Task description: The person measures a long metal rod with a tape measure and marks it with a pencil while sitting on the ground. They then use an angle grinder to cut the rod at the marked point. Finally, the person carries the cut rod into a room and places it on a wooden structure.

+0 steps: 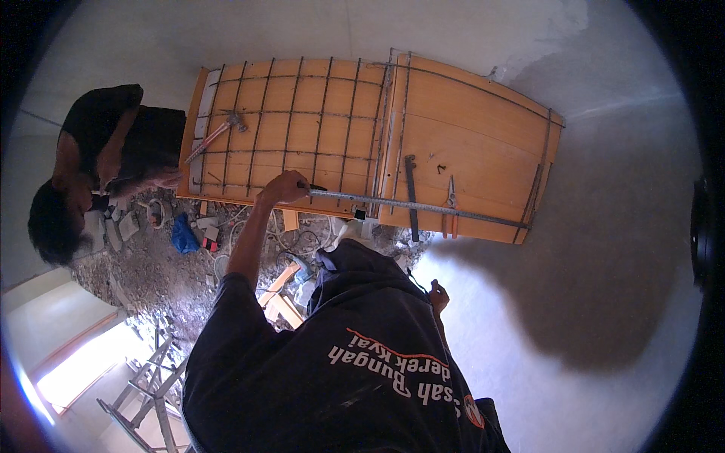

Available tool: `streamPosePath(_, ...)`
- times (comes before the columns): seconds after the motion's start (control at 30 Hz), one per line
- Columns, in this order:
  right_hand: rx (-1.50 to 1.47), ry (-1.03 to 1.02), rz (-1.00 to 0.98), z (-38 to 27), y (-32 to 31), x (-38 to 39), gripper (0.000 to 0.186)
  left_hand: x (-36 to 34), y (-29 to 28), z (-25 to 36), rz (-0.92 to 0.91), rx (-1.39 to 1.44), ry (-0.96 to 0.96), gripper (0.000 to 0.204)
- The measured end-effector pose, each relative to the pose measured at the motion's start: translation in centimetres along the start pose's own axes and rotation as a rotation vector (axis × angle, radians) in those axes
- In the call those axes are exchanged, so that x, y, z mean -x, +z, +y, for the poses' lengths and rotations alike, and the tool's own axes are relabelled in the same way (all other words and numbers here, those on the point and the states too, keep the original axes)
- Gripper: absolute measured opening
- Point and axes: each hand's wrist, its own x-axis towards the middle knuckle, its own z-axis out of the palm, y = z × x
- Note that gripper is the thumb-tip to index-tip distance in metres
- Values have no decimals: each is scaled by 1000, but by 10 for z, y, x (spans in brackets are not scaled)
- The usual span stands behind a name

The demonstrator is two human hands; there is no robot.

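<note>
My left hand [285, 187] is closed at the near edge of an orange-brown board [461, 128], around the left end of a long ribbed steel bar [423, 205]. A short dark piece sticks out beside its fingers. The bar runs right along the board's near edge. My right hand [438, 297] hangs low beside my dark shirt, fingers closed; what they hold, if anything, is too small to make out. A grid of tied steel bars [322, 113] covers the board's left part. On the right part lie pincers with orange handles [451, 202] and a dark steel bar tool [411, 196].
A hammer [217, 139] rests on the grid's left side. At the left a co-worker [102, 140] in black has a hand at the board's edge. Rubble [151, 264], a blue bag [183, 234], cables and wood offcuts [283, 306] cover the floor. A metal ladder [155, 396] stands lower left.
</note>
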Motion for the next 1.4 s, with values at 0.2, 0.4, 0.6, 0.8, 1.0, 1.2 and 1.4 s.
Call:
streamPosePath(0.2,-2,19,-17,-7,2,3,49,2,4,-12,57,-9,62,27)
streamPosePath(0.4,11,-25,-9,2,-1,-4,55,5,1,-1,38,-6,50,29)
streamPosePath(0.6,-53,28,-47,-17,5,8,53,14,-4,-7,31,-9,11,31)
streamPosePath(0.8,-7,-38,30,-22,-1,16,49,3,-10,8,45,-12,66,30)
streamPosePath(1.0,-30,71,64,-44,-15,33,43,24,0,-16,88,-145,178,46)
streamPosePath(1.2,-85,127,119,-34,-24,41,47,41,15,23,42,474,220,11)
streamPosePath(1.4,-182,250,99,-10,-19,66,53,21,32,146,-87,753,331,6)
